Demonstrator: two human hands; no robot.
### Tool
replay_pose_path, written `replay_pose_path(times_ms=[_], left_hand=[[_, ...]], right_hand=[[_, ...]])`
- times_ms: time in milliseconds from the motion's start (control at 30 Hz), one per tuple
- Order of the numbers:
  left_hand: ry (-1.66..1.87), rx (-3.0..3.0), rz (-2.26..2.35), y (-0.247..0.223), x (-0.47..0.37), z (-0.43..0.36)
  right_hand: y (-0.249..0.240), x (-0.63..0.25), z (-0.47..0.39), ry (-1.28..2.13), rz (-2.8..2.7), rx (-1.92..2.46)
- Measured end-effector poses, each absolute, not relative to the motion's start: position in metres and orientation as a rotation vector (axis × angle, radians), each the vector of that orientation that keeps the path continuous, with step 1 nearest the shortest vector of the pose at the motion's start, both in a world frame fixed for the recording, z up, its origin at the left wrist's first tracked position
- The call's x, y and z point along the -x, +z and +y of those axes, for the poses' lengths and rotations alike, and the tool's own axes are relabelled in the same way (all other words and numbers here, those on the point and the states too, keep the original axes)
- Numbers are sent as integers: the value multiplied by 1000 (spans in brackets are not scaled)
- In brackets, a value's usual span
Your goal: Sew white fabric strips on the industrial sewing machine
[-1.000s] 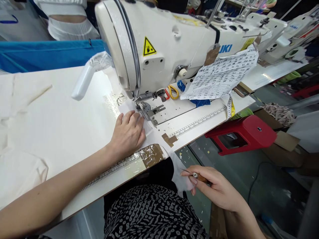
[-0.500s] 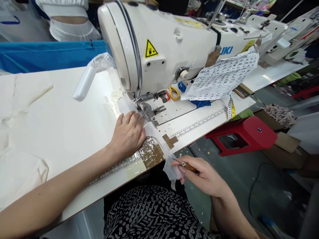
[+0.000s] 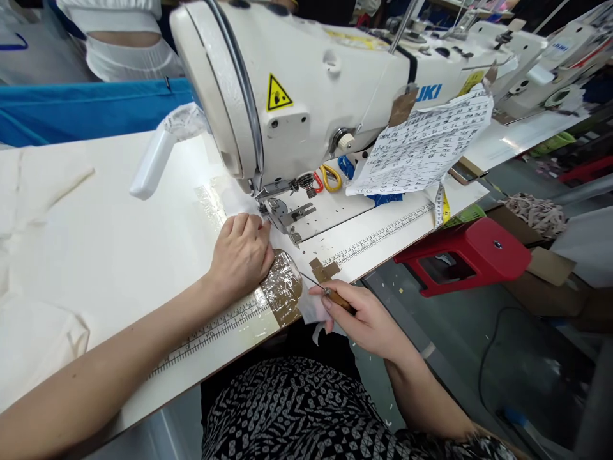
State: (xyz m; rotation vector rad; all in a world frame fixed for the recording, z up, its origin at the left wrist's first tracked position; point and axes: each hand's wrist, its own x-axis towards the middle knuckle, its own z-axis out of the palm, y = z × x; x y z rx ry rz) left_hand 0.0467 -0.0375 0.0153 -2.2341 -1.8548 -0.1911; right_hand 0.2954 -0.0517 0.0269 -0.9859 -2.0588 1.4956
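My left hand point(image 3: 242, 250) presses down on thin white fabric point(image 3: 282, 241) beside the needle area of a white sewing machine point(image 3: 306, 83), its fingers bent and held together. In my right hand point(image 3: 361, 313) is an awl point(image 3: 339, 300) with a wooden handle, its metal tip pointing up and left over the fabric. The fabric runs from the machine over the table's front edge, and its lower end point(image 3: 313, 308) lies at my right fingers. Brown tape point(image 3: 282, 287) covers the edge between my hands.
Yellow-handled scissors point(image 3: 331, 178) lie behind the needle area. A paper sheet point(image 3: 424, 144) with writing hangs on the machine. Cream fabric point(image 3: 38, 345) lies at the left of the table. A red stool point(image 3: 498, 249) stands at the right. A person in white point(image 3: 122, 38) is behind.
My right hand has moved left and up with the awl and the fabric's lower end, closer to the table edge. My left hand stays beside the needle area. The view has shifted slightly.
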Motion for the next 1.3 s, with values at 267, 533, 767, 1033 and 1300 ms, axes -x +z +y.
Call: replay_pose_path(times_ms=[267, 533, 767, 1033, 1300], left_hand=[[-194, 2238, -1833, 16, -42, -40], [-262, 2272, -1848, 11, -42, -44], [-344, 2261, -1864, 7, -33, -32], [-329, 2287, -1874, 10, -34, -37], [-323, 2306, -1783, 9, -42, -41]], right_hand=[[7, -268, -89, 2202, -1016, 968], [6, -276, -91, 1781, -1521, 1094], [2, -276, -88, 1618, -1713, 1075], [2, -279, -86, 1586, -1784, 1022], [5, -278, -81, 1560, -1858, 1004]])
